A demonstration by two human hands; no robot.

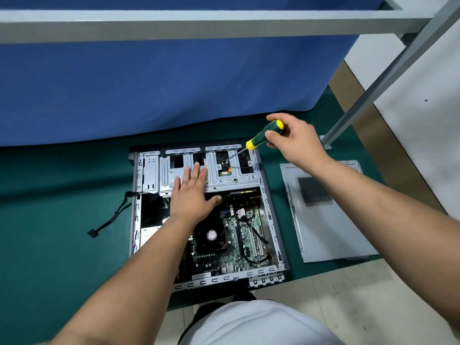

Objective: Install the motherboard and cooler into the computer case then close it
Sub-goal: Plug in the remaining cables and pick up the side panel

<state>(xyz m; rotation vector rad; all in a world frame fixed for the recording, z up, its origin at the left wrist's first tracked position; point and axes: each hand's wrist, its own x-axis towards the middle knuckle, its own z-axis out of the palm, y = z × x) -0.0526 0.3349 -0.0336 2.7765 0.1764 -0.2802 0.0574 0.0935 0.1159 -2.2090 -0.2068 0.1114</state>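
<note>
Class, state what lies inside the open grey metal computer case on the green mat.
Inside the computer case lie a green motherboard, a black cooler fan, black cables and a silver drive cage. The left hand and forearm cover part of it.

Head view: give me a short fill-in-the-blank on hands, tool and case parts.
1. The right hand grips a ____ with a green and yellow handle.
2. The left hand rests flat on the metal ____ bracket of the computer case.
3. The detached side panel lies to the ____ of the case.
4. The cooler sits on the ____ inside the case.

Missing words: screwdriver; drive; right; motherboard
</note>
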